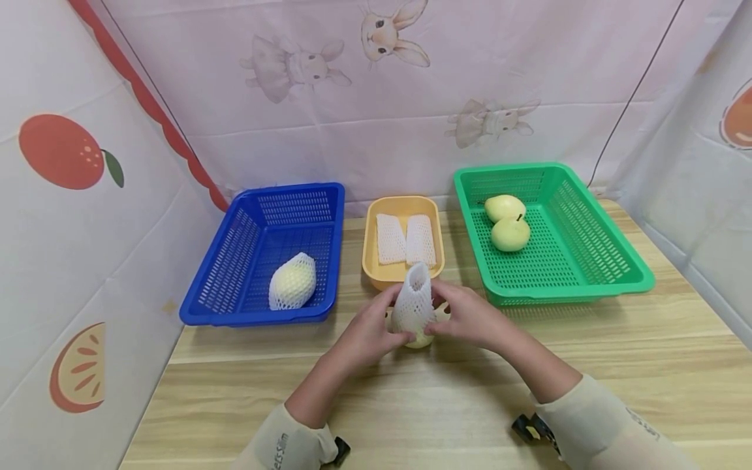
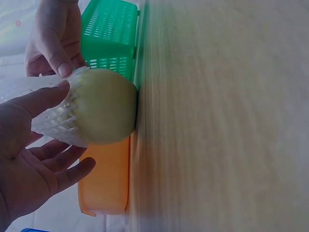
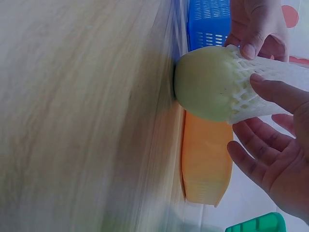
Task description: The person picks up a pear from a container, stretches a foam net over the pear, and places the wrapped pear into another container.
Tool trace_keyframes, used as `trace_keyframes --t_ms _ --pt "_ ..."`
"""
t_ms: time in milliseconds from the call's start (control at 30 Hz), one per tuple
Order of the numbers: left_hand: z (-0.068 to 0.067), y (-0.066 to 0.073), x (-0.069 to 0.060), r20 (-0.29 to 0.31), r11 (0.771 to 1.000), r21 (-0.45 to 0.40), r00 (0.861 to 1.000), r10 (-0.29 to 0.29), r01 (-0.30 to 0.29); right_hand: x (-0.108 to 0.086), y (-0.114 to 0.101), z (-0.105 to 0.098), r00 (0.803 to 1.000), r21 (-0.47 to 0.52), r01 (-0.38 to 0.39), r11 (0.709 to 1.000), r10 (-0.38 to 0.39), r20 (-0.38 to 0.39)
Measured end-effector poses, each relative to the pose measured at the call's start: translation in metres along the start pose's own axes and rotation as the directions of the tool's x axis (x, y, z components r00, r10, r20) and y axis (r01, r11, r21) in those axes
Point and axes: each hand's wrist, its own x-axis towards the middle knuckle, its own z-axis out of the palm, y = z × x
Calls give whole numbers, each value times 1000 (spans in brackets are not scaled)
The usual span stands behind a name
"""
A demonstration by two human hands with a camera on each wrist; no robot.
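In front of me a pale yellow-green pear (image 2: 110, 107) stands on the table, its lower part bare. A white foam net sleeve (image 1: 413, 305) covers the pear's upper part and rises above it as an open tube. My left hand (image 1: 367, 328) grips the sleeve from the left, thumb near its lower edge. From the right, my right hand (image 1: 472, 318) holds the same sleeve, thumb also low on the mesh. The right wrist view shows the sleeve's edge around the pear's middle, with the bare base touching the wood.
A blue basket (image 1: 336, 261) at left holds one netted pear (image 1: 292, 282). Behind my hands, a small orange tray (image 1: 369, 261) holds two flat foam sleeves (image 1: 420, 240). At right, a green basket (image 1: 578, 287) contains two bare pears (image 1: 510, 234). A printed cloth (image 1: 376, 130) hangs behind.
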Motion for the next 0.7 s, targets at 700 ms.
trace_keyframes --t_ms 700 --pt "2 -5 1 50 999 -19 998 -45 46 1 4 2 998 26 -16 1000 15 60"
